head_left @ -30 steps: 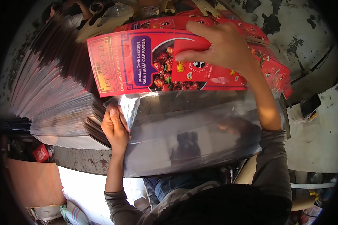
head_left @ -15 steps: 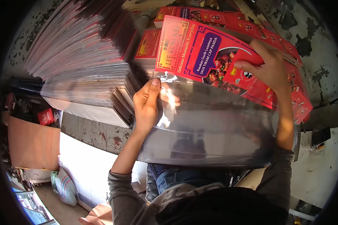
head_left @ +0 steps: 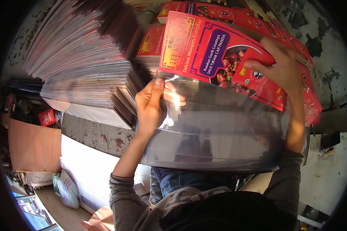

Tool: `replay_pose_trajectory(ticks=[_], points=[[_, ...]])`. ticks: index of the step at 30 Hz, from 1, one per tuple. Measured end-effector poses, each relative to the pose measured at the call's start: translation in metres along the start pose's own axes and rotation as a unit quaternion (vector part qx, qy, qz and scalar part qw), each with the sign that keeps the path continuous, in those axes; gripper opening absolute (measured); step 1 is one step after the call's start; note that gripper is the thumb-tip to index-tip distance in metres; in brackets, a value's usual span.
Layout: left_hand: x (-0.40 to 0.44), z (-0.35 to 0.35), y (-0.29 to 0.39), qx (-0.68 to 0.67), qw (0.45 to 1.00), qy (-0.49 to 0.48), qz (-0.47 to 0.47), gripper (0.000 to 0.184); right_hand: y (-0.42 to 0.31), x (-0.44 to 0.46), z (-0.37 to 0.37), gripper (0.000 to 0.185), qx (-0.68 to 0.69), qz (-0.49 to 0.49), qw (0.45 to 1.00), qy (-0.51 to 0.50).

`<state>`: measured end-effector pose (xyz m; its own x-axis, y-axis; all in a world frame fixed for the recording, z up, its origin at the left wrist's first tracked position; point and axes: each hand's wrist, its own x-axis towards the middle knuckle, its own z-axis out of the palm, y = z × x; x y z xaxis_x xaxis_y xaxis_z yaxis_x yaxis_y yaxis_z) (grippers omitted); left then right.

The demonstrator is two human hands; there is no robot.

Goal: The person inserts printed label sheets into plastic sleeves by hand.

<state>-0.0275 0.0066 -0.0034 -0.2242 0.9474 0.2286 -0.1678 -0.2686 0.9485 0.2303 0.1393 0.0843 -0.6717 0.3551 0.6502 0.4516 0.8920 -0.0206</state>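
Note:
My right hand (head_left: 279,67) grips a red printed sheet (head_left: 196,50) near its right end, thumb on top and fingers over the far edge. The sheet is tilted, its left end up beside the stacks. My left hand (head_left: 152,104) pinches the upper left corner of a clear plastic sleeve (head_left: 219,111), some of its fingers showing through the film. The sheet's lower edge lies along the sleeve's upper edge; whether it is inside the film I cannot tell. More clear sleeves lie beneath in a glossy pile.
A large fanned stack of filled sleeves (head_left: 85,81) stands at the left. Further red printed sheets (head_left: 235,17) are piled behind and to the right. A worn table edge (head_left: 92,133) shows below the stack. A striped sack (head_left: 67,190) rests on the floor at lower left.
The view has shifted, so the hands and sheet appear further right. The sheet has tilted, its right end lower, and its lower edge has come nearer the sleeve. Both hands keep their holds.

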Motion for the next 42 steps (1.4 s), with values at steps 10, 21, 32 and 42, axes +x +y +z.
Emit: replay_pose_trajectory(ticks=[10,21,32,42], points=[[0.003,0.0,0.002,0.043,0.999,0.005,-0.015,0.037,0.005,-0.007,0.008,0.05,0.039,0.033,0.998,0.021],[0.001,0.004,0.001,0.004,1.0,0.005,-0.007,0.037,0.003,-0.002,0.004,0.046,-0.005,-0.001,1.0,-0.017],[0.004,-0.014,-0.014,0.095,0.994,0.054,0.019,0.037,-0.022,-0.012,0.025,0.044,0.027,0.022,0.98,-0.194],[0.002,-0.003,0.005,-0.035,0.993,-0.074,-0.084,0.037,0.007,-0.006,-0.006,0.044,0.017,0.16,0.98,-0.114]])
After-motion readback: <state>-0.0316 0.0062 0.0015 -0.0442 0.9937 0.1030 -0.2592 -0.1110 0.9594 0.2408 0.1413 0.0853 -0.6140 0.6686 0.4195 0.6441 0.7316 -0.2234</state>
